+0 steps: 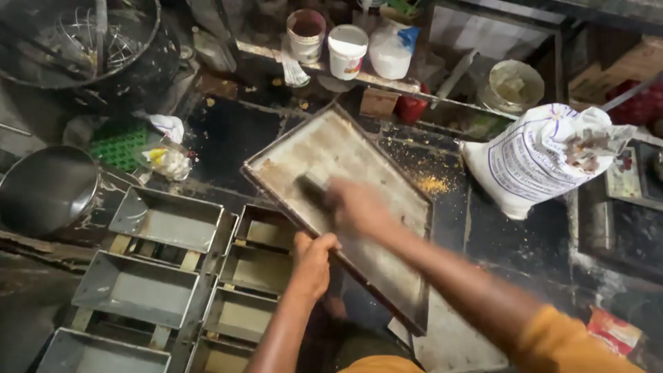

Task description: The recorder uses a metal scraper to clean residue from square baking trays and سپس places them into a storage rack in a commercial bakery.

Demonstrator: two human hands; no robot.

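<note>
The left hand (312, 262) is clamped on the near edge of a large flat baking tray (324, 148), holding it tilted up so its face meets the right hand (359, 207). That hand, motion-blurred, is closed on a small dark scraper or brush (312, 185) pressed against the tray's surface. Empty metal loaf tins (166, 221) sit just left, and a white sack (539, 155) stands to the right.
</note>
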